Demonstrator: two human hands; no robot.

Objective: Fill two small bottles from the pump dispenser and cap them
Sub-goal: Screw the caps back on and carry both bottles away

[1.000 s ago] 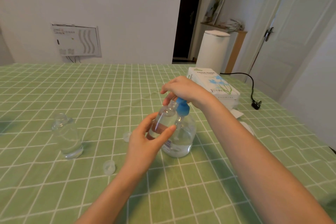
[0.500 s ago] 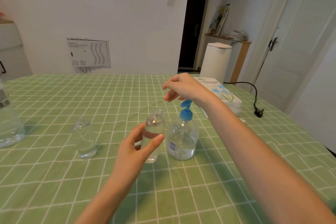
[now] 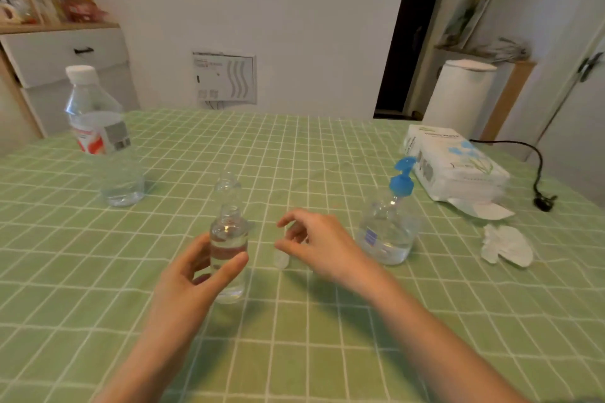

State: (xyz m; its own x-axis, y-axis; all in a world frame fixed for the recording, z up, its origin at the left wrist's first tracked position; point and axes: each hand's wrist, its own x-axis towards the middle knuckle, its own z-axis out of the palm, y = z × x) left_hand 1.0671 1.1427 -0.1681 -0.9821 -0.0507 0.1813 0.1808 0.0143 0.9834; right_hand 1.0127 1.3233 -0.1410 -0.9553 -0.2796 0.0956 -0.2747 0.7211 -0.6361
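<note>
My left hand [image 3: 196, 275] grips a small clear bottle [image 3: 229, 239] that stands uncapped on the green checked tablecloth [image 3: 327, 337] and holds some clear liquid. Directly behind it stands a second small clear bottle [image 3: 227, 186], also uncapped. The pump dispenser [image 3: 388, 232], clear with a blue pump head, is to the right. My right hand [image 3: 319, 244] hovers between bottle and dispenser, thumb and forefinger curled but apart, just above a translucent cap [image 3: 281, 260] lying on the cloth. I see nothing held in it.
A large water bottle [image 3: 98, 131] with a white cap stands at the far left. A tissue pack [image 3: 455, 167], a crumpled tissue [image 3: 505, 247] and a black power cord [image 3: 540, 180] lie at the right.
My right hand left the pump head and came down to the left, over the cap. My left hand moved the small bottle away from the dispenser and set it on the cloth. The view tilted left.
</note>
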